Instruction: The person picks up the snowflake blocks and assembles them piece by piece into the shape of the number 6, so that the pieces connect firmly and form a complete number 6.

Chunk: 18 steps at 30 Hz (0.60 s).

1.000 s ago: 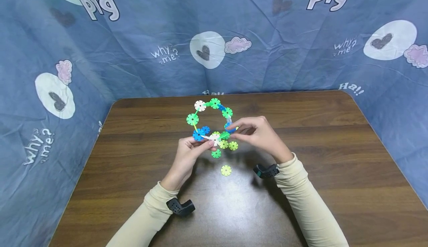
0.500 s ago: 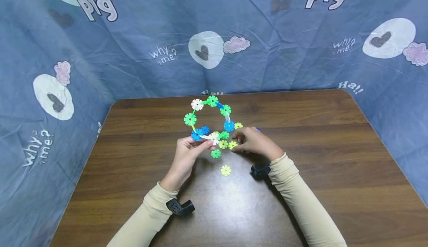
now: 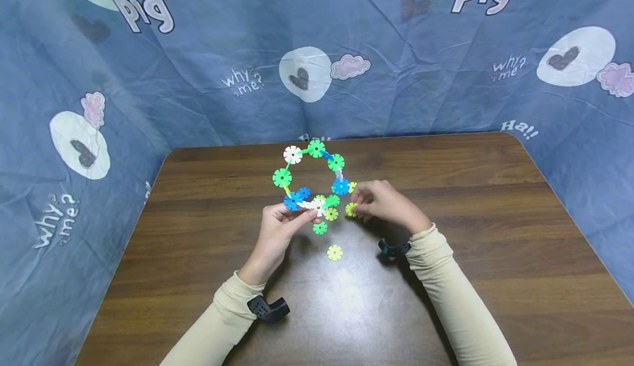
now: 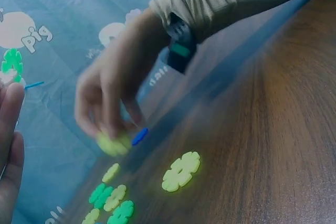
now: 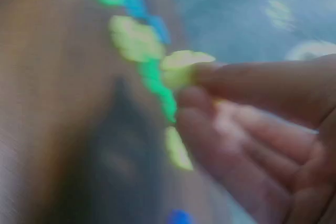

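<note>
My left hand (image 3: 279,228) grips a curved chain of slotted snowflake discs by its white disc (image 3: 318,207). The chain, in green, white, blue and yellow, is held above the table and arches round to a blue disc (image 3: 340,186) at its right end. My right hand (image 3: 388,206) pinches a yellow snowflake disc (image 3: 351,209) between thumb and fingers, just right of that end and apart from it. In the left wrist view this yellow disc (image 4: 113,144) is off the table. The right wrist view is blurred, but shows the pinched disc (image 5: 178,71) at the fingertips.
Loose discs lie on the wooden table (image 3: 198,234): a green one (image 3: 320,228), a yellow one (image 3: 334,252) nearer me, and several under the chain. A dark blue disc (image 4: 140,136) lies behind my right hand. A printed blue cloth (image 3: 208,102) hangs beyond the table.
My right hand left the chain's blue end disc, reached down to a loose yellow disc, and has picked it up, moving slightly right and up. My left hand keeps holding the chain.
</note>
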Tool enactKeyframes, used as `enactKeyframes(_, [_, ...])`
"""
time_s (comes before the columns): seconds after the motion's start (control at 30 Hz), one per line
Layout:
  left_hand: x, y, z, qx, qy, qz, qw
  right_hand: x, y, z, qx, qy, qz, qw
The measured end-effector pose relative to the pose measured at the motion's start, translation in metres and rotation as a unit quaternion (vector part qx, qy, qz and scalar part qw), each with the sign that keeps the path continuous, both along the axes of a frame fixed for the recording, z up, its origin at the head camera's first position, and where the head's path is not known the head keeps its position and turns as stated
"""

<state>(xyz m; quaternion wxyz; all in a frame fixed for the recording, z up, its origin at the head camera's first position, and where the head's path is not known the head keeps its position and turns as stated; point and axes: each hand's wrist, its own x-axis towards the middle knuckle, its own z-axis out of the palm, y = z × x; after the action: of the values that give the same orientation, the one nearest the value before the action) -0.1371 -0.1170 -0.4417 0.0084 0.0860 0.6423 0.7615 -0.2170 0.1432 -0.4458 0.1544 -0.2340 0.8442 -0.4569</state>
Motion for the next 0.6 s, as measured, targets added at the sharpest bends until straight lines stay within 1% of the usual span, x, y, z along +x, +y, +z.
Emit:
enactKeyframes(0.03, [0.0,0.0,0.0,0.001,0.002,0.0,1.0,0.0,0.005,0.005,-0.037,0.002,-0.022,0.9991])
enactKeyframes(0.07, [0.001,-0.001,0.0,0.002,0.003,0.001,1.0,0.0,0.01,0.009,-0.084,0.003,-0.046,0.9954])
enactKeyframes(0.1, [0.001,-0.001,0.0,0.002,0.006,0.0,1.0,0.0,0.015,0.014,-0.136,0.005,-0.067,0.9885])
enactKeyframes(0.13, [0.001,-0.001,0.0,0.0,0.008,-0.001,1.0,0.002,0.019,0.019,-0.186,0.006,-0.083,0.9789])
enactKeyframes(0.2, [0.001,0.0,0.001,-0.005,0.008,-0.004,0.9999,0.005,0.023,0.027,-0.267,0.009,-0.096,0.9588])
enactKeyframes(0.23, [0.001,0.0,0.001,-0.007,0.008,-0.005,0.9999,0.008,0.022,0.03,-0.296,0.01,-0.091,0.9509])
enactKeyframes(0.27, [0.001,0.0,0.0,-0.009,0.007,-0.006,0.9999,0.01,0.02,0.033,-0.309,0.01,-0.083,0.9475])
enactKeyframes(0.3, [0.001,0.0,0.0,-0.01,0.006,-0.006,0.9999,0.013,0.017,0.035,-0.312,0.008,-0.071,0.9475])
enactKeyframes(0.43, [0.001,0.001,-0.002,-0.008,0.003,-0.001,1.0,0.021,0.002,0.041,-0.272,0.012,-0.038,0.9614])
enactKeyframes(0.53, [0.001,0.002,-0.002,-0.003,0.001,0.001,1.0,0.024,-0.004,0.043,-0.251,0.016,-0.034,0.9673])
enactKeyframes(0.6, [0.001,0.002,-0.002,0.0,0.0,-0.002,1.0,0.025,-0.005,0.044,-0.246,0.018,-0.037,0.9685])
